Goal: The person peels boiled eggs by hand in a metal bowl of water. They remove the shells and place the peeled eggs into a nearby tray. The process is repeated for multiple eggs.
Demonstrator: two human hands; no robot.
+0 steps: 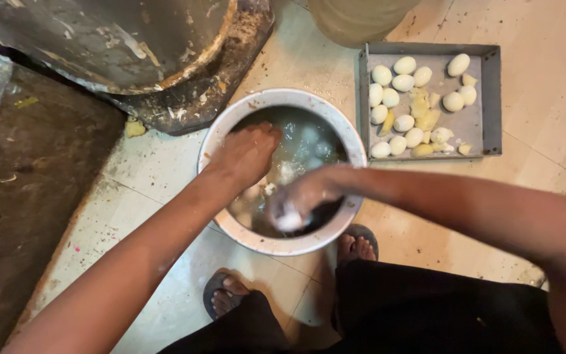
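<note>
We see both hands over a round white pot (230,124) of cloudy water that stands on the tiled floor (165,170). The left hand (249,152) dips into the water at the pot's left rim, fingers curled under the surface; whether it grips anything we cannot tell. The right hand (302,196), blurred, closes around a white egg (289,216) above the pot's near rim. More eggs (309,141) show dimly under the water. Just beside the pot's far right side lies a grey square tray (489,98) carrying peeled eggs (394,98) and yellowish pieces (424,115), mostly along its left half.
</note>
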